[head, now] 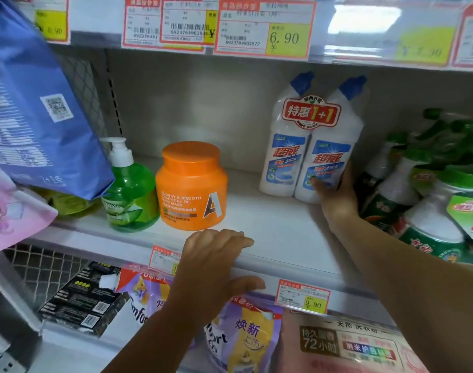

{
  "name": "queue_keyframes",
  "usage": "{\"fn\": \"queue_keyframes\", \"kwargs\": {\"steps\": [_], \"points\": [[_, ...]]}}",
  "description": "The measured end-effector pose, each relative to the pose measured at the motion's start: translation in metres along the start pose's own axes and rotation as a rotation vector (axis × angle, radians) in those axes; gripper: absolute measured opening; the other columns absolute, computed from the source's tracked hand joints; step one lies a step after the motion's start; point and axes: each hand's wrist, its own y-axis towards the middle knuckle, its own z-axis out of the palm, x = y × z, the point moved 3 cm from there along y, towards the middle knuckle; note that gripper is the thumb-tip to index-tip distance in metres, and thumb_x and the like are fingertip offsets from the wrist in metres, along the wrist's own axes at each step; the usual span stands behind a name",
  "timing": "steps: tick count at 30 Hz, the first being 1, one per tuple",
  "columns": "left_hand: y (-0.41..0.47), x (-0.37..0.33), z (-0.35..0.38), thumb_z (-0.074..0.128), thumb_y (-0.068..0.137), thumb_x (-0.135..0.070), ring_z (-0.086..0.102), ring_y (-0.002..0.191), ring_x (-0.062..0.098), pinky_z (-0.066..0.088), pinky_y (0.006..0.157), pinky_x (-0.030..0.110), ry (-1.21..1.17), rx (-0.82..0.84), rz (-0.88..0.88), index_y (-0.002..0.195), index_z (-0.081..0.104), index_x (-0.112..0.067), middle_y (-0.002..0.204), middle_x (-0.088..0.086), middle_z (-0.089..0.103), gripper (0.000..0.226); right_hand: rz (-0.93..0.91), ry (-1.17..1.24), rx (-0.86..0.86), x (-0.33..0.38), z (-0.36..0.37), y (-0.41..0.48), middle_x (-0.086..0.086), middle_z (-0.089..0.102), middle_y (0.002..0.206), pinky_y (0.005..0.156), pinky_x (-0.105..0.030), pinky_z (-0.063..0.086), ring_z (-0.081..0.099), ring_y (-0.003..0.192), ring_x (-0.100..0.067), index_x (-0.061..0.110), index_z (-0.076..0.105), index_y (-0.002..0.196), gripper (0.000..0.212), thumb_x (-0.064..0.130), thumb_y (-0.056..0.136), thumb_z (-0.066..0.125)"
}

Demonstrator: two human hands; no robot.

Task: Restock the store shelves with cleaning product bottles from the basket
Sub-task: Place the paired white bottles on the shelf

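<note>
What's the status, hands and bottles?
Right hand grips twin-pack of bottles on shelf. Left hand rests on shelf edge. Orange jar stands apart, leftward.

Retail shop: white shelf (270, 224) stocked with cleaning bottles (308, 146), price tags (265, 28) along upper edge, refill pouches (243, 337) at bottom.
</note>
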Motion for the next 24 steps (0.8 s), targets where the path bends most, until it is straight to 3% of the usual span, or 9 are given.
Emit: {"fn": "queue_keyframes", "kwargs": {"steps": [6,11,14,17,19,22,24], "points": [[-0.001,0.001,0.002,0.032,0.080,-0.085,0.060,0.102,0.010,0.038,0.088,0.033,0.010,0.004,0.022,0.117,0.064,-0.034,0.119,-0.014,0.067,0.070,0.017,0.012,-0.029,-0.009,0.003,0.011,0.005,0.056,0.133,0.106,-0.033,0.043,0.054,0.118,-0.013,0.022,0.042,0.145,0.066,0.006,0.088,0.071],[-0.002,0.000,0.000,0.032,0.081,-0.084,0.058,0.102,0.010,0.035,0.089,0.032,-0.001,-0.025,0.033,0.116,0.064,-0.033,0.118,-0.013,0.066,0.070,0.014,-0.042,-0.062,-0.015,0.004,0.018,0.004,0.054,0.135,0.097,-0.025,0.040,0.051,0.115,-0.011,0.020,0.040,0.144,0.062,0.008,0.090,0.068],[-0.001,0.002,0.000,0.033,0.081,-0.084,0.057,0.104,0.012,0.033,0.090,0.033,-0.028,0.011,0.031,0.118,0.063,-0.031,0.119,-0.012,0.066,0.071,0.076,-0.159,-0.034,-0.015,0.005,0.010,-0.001,0.050,0.143,0.100,-0.028,0.038,0.051,0.126,-0.020,0.019,0.036,0.146,0.065,0.015,0.091,0.069],[0.001,-0.001,-0.004,0.028,0.079,-0.087,0.055,0.108,0.018,0.027,0.093,0.032,-0.013,0.100,0.012,0.123,0.062,-0.030,0.122,-0.009,0.064,0.079,0.175,-0.388,-0.007,-0.001,-0.002,-0.019,-0.012,0.042,0.151,0.111,-0.041,0.038,0.046,0.134,-0.032,0.015,0.026,0.151,0.076,0.033,0.091,0.069],[-0.002,-0.005,-0.007,0.029,0.079,-0.086,0.053,0.118,0.024,0.027,0.103,0.038,0.020,0.156,-0.044,0.132,0.058,-0.025,0.130,-0.002,0.062,0.086,0.177,-0.463,0.068,0.018,-0.012,-0.051,-0.012,0.047,0.146,0.107,-0.036,0.040,0.049,0.130,-0.032,0.011,0.032,0.148,0.069,0.036,0.093,0.065],[-0.017,-0.034,-0.026,0.048,0.080,-0.064,0.042,0.134,0.035,0.031,0.113,0.052,-0.015,0.094,-0.174,0.140,0.051,-0.015,0.142,0.010,0.053,0.078,0.052,-0.413,0.213,0.054,-0.039,-0.112,-0.007,0.050,0.145,0.107,-0.028,0.037,0.048,0.132,-0.024,0.012,0.038,0.148,0.057,0.030,0.098,0.059],[-0.045,-0.067,-0.037,0.053,0.081,-0.050,0.043,0.132,0.034,0.031,0.113,0.047,-0.101,0.018,-0.210,0.137,0.053,-0.011,0.140,0.014,0.053,0.069,-0.043,-0.331,0.257,0.074,-0.066,-0.156,-0.006,0.056,0.137,0.100,-0.014,0.039,0.054,0.123,-0.016,0.010,0.047,0.142,0.046,0.022,0.099,0.058]]}}
